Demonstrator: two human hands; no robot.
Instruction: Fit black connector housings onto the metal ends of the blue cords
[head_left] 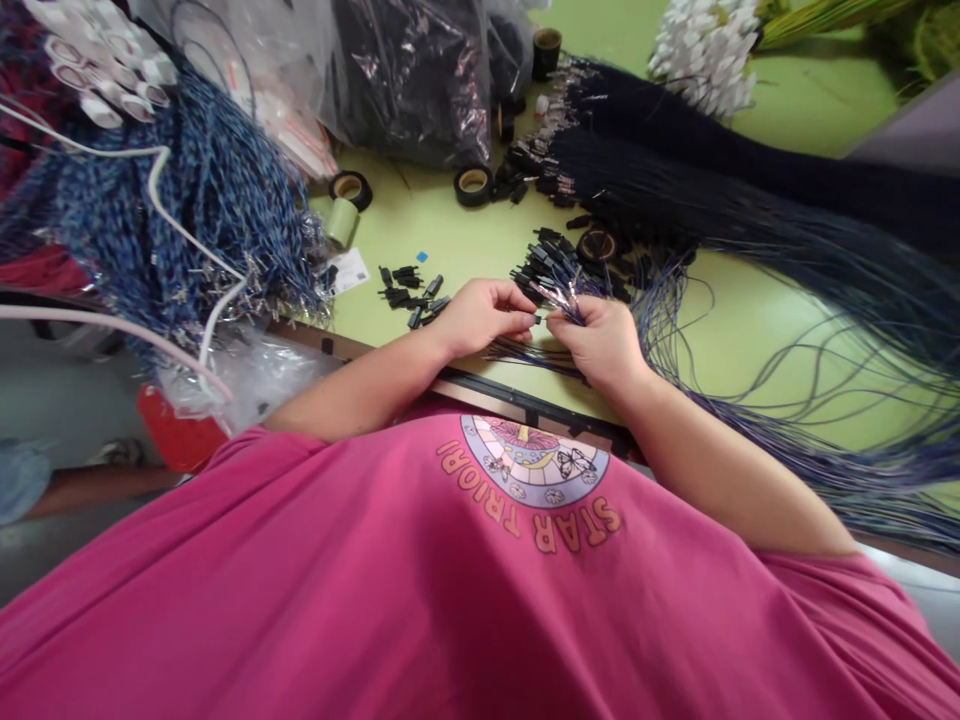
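My left hand [484, 318] pinches a small black connector [537, 320] between thumb and fingertips. Close to it on the right, my right hand [606, 342] is closed around a bunch of thin dark blue wires; their bare metal terminals [559, 296] stick out past the fingers. The two sets of fingertips nearly meet at the connector. Just beyond the hands lies a heap of black connectors [546, 258]. A smaller group of black connectors [405, 287] is on the table left of my left hand. More loose wires [525, 353] lie below the hands.
Rolls of black tape [473, 186] sit on the green table [420, 215]. A thick bundle of dark wires [720, 190] stretches across the right. Blue twisted wires [187, 190] hang at the left, near a white cable [187, 232]. A plastic bag [412, 75] stands at the back.
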